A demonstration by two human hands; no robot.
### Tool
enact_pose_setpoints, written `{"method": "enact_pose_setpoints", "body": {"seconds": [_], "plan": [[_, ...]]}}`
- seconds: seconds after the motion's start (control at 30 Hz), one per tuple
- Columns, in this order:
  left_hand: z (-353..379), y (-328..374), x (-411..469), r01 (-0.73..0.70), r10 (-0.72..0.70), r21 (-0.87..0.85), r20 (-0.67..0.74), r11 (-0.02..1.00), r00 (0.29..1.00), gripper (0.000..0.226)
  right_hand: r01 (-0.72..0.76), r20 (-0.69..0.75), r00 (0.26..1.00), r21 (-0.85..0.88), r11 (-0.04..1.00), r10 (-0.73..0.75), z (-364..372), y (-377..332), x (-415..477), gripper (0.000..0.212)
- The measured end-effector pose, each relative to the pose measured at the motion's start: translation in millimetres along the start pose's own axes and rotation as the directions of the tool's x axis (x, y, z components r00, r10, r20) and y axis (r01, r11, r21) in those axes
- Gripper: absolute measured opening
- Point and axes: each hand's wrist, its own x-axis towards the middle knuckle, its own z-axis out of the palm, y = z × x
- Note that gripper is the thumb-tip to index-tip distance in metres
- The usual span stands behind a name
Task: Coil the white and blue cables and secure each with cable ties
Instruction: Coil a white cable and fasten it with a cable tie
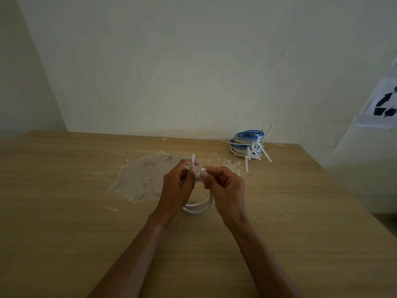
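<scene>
A coil of white cable [200,206] hangs between my two hands above the middle of the wooden table [64,190]. My left hand [177,187] pinches a white cable tie [193,161], whose tail sticks up past my fingers. My right hand [225,188] grips the top of the coil, thumb and fingers curled at the tie's head. Most of the coil's upper part is hidden by my hands. At the back right lies a stack of coiled blue and white cables [248,145], bound with white ties whose tails stick out.
A patch of scraped, whitish residue [141,177] marks the table in front of my hands. The pale wall [171,72] runs along the table's far edge. A paper with black marks [384,104] hangs on the wall at the right.
</scene>
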Motion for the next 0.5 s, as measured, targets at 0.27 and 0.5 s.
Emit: {"method": "enact_pose_setpoints", "body": {"seconds": [0.27, 0.5], "plan": [[12, 6, -2, -0.14, 0.134, 0.347, 0.04, 0.927, 0.99, 0.032, -0.003, -0.295, 0.955, -0.154, 0.988, -0.043, 4, 8, 0, 0.015], [15, -1, -4, -0.209, 0.178, 0.483, 0.108, 0.85, 0.978, 0.025, 0.002, -0.247, 0.965, -0.322, 0.947, -0.086, 2, 16, 2, 0.015]]}}
